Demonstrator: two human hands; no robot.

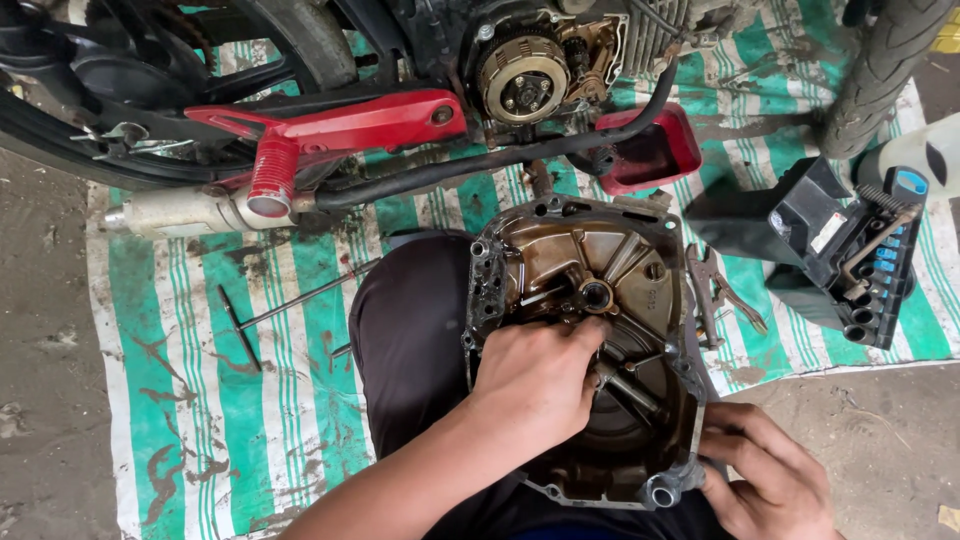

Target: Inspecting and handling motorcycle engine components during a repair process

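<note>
Two hands, left hand [540, 375] and right hand [765, 470], on one engine cover [610, 260]

Left hand [535, 375] presses inside the oily engine cover [590, 350] — right hand [775, 480] steadies its corner.

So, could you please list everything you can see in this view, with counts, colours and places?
Engine cover: one, oily brown inside, on the lap.
Motorcycle: one, black and red, top, clutch exposed.
Exhaust pipe: one, silver, left.
T-handle tool: one, dark, on the mat.
Mat: one, green-and-white striped, on the ground.
Tool case: one, black, right.
Spanner: dark, beside the cover; count unclear.
Hands: left inside the cover, right at its lower corner.
</note>
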